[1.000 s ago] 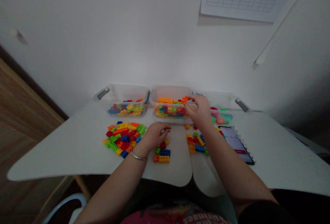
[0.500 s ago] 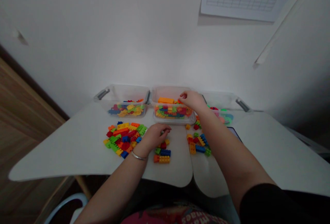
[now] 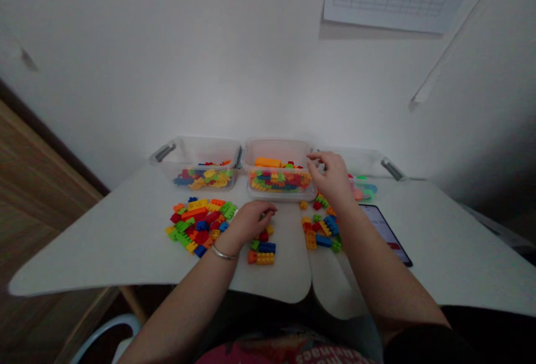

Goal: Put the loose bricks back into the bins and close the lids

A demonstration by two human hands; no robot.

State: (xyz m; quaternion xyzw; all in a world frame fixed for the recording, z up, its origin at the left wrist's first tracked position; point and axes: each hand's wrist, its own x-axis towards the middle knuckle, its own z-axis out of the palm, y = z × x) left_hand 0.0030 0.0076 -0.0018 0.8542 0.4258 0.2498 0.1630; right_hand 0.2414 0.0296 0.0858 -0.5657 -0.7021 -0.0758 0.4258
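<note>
My right hand point(image 3: 330, 172) hovers at the right end of the middle clear box point(image 3: 280, 194), thumb and fingers apart with nothing seen between them. That box holds many small coloured toy bricks, with a long orange brick point(image 3: 268, 162) on top. My left hand point(image 3: 252, 220) is low over the table, its fingers loosely bent and the thumb apart from them. Beneath and in front of it lie a red brick point(image 3: 263, 236), a blue brick point(image 3: 267, 248) and a yellow brick point(image 3: 265, 259). My left hand partly hides the bricks under it.
A heap of mixed bricks point(image 3: 196, 224) lies left of my left hand. More loose bricks point(image 3: 322, 240) lie to the right, beside a phone point(image 3: 387, 235). A left clear box point(image 3: 205, 185) and a right clear box point(image 3: 363, 182) flank the middle one, against the wall.
My right hand has moved right, out from over the middle box, and its fingers have spread. More of the phone shows. My left hand stays in place.
</note>
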